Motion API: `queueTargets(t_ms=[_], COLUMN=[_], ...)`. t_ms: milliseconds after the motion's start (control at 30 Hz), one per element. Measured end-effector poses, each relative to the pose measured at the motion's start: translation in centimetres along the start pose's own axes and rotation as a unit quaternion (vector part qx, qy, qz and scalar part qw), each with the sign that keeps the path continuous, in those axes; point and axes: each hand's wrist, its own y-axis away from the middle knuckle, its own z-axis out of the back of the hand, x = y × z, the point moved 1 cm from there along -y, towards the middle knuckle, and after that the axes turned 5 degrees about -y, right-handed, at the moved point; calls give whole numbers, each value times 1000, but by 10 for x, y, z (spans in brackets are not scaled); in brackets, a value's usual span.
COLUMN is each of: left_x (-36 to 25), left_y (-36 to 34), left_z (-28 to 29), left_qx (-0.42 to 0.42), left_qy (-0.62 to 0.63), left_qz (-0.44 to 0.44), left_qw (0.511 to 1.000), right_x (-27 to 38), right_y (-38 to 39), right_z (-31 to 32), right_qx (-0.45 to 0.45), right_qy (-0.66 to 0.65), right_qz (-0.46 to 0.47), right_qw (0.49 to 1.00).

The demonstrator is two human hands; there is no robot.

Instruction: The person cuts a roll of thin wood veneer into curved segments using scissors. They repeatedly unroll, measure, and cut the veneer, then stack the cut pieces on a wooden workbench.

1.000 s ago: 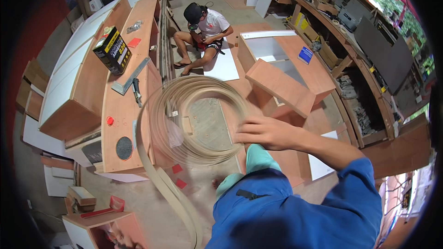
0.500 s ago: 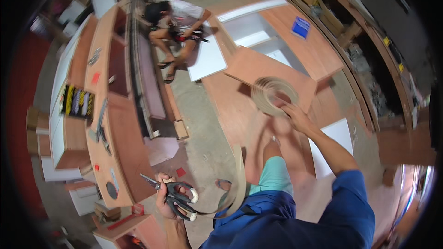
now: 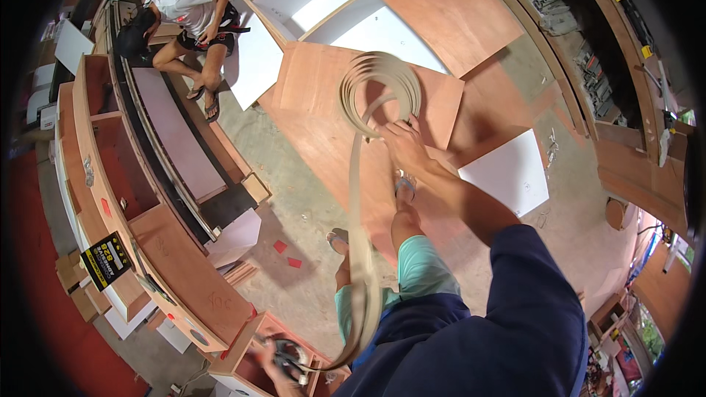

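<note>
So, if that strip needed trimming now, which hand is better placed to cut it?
Probably the left hand: it holds the black-handled shears, blurred here, and the beige strip runs down close to it. The right hand is occupied gripping the coil.

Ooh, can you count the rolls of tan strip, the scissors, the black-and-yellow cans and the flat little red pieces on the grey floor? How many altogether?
Roll of tan strip: 1
Scissors: 1
Black-and-yellow can: 1
Flat little red pieces on the grey floor: 2
Total: 5
</note>
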Motion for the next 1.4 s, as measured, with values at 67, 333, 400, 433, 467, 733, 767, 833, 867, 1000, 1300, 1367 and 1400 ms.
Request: queueTargets(t_ms=[67,333,400,433,467,733,767,833,867,1000,1300,1367,1400], left_x=[-28,-93,-68,-55,-51,-72,-67,-31,-25,-33,11,13,5], left_y=[-16,-45,-51,-60,-61,-97,-104,-111,-114,-97,-131,-150,-151], left_z=[45,18,9,9,17,24,39,78,75,18,-10,-8,-20], left_qx=[-20,1,-21,-16,-7,7,21,19,34,171,283,285,270], left_qy=[6,-63,-133,-160,-198,-303,-339,-360,-340,-376,-295,-312,-339], left_qz=[-88,-246,-202,-220,-244,-300,-315,-301,-284,-310,-277,-312,-396], left_qw=[996,967,970,962,949,905,886,883,896,857,870,851,810], right_x=[-19,-60,-56,-48,-39,-125,-140,-118,-108,-64,232,230,230], right_y=[4,-54,-66,-70,-73,-101,-97,-107,-111,-74,229,245,251], right_z=[27,80,67,67,66,7,-1,-5,0,-10,76,94,103], right_qx=[79,277,266,253,241,355,364,245,179,198,493,407,431], right_qy=[-9,-4,-20,-17,-13,129,163,212,241,378,51,-32,-47], right_qz=[93,289,286,285,284,298,304,205,149,-17,-343,-371,-342], right_qw=[993,916,921,924,928,876,865,924,942,904,798,834,834])
